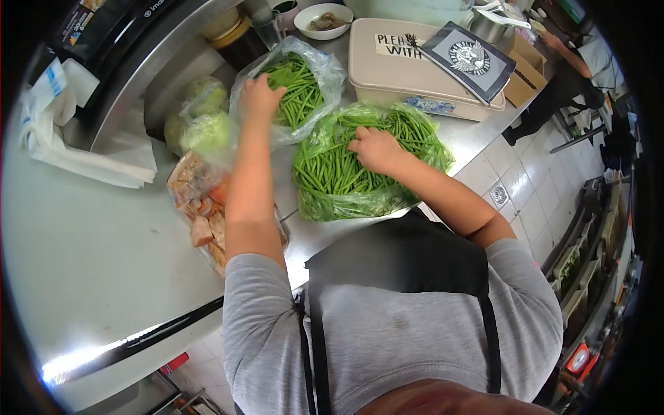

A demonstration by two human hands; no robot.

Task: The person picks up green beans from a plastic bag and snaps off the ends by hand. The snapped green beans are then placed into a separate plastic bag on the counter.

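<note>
left hand: at left edge of green beans in far-left bag, with fingers part-spread, can't tell if gripping
right hand: on beans in near-right bag, with fingers curled, can't confirm hold
bags: on tabletop

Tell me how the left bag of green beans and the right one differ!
The left bag looks smaller; the right bag spreads wider and shows more beans. The left bag's plastic looks whitish, the right bag's greener. The left hand is at the left bag, the right hand at the right bag. Both bags are open, holding green beans.
</note>
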